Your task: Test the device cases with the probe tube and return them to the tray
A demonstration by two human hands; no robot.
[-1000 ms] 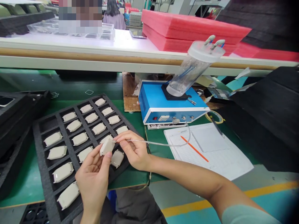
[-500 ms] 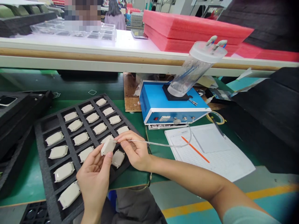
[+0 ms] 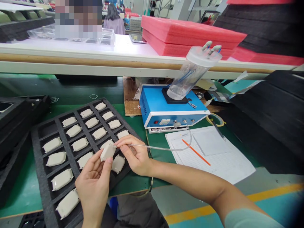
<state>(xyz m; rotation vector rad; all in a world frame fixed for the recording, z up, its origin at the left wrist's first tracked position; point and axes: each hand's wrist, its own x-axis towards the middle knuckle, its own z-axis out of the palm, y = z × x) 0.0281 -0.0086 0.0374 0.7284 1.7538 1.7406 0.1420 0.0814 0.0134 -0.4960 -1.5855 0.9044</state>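
My left hand [image 3: 96, 180] pinches a small cream plastic case [image 3: 108, 151] between thumb and fingers, above a black foam tray [image 3: 39, 158]. Closed on the end of a thin clear tube [image 3: 161, 148], my right hand [image 3: 135, 155] holds its tip against the upper right corner of the case. Whether the tip enters the case cannot be made out. The tube runs to the front of a blue machine [image 3: 174, 107]. More cream cases, such as one at the tray's near corner [image 3: 68, 203], lie in the tray's compartments.
A clear cylinder [image 3: 187, 76] leans on the machine. Right of my hands lie paper sheets [image 3: 218, 158] with an orange stick [image 3: 196, 152], and a tape roll [image 3: 220, 123]. Red foam blocks [image 3: 185, 34] sit on the shelf [image 3: 83, 50]. Black foam trays stand at left; a person is behind the shelf.
The view has shifted slightly, so the scene sits a little further left and lower. Both hands keep the same hold on the case and the tube.
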